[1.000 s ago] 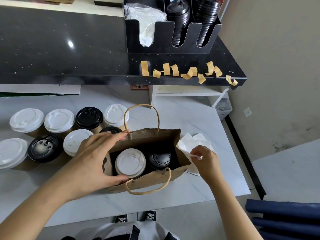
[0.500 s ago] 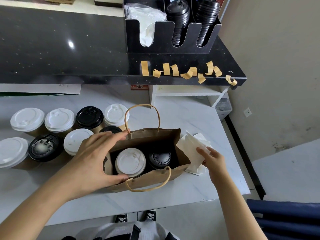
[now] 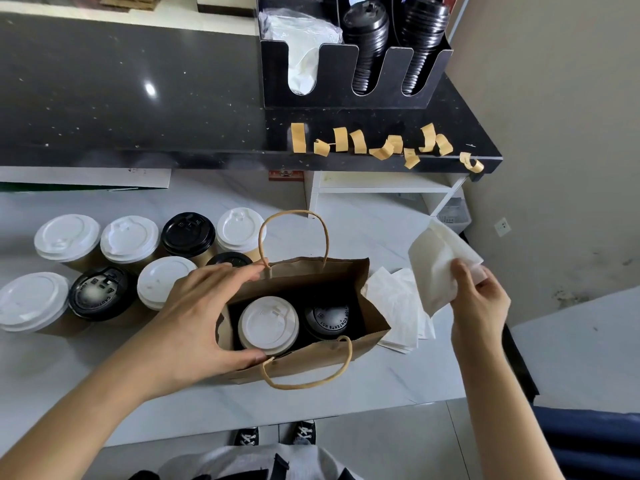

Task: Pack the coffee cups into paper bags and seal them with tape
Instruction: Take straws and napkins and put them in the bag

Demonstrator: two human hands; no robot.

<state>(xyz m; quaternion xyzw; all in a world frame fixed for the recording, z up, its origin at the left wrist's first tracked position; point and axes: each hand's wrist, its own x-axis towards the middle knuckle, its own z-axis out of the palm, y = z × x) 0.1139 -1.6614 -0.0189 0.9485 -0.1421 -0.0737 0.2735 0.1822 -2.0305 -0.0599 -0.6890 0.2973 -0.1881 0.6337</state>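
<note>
Napkin (image 3: 437, 271) now lifted in right hand (image 3: 479, 299); bagged cups' bodies hidden.

A brown paper bag (image 3: 304, 341) stands open near the front edge of the white worktop (image 3: 363, 386), with a white-lidded cup (image 3: 268, 323) and a black-lidded cup (image 3: 329, 317) side by side inside. The left hand (image 3: 204, 320) spans the bag's left end, fingers on the far rim, thumb on the near one. The right hand (image 3: 479, 299) pinches a white napkin (image 3: 438, 268) lifted above a napkin pile (image 3: 398, 310) beside the bag. More lidded cups (image 3: 128, 237) crowd the worktop's left side. Tape strips (image 3: 360, 142) hang along the black shelf (image 3: 138, 98) edge.
</note>
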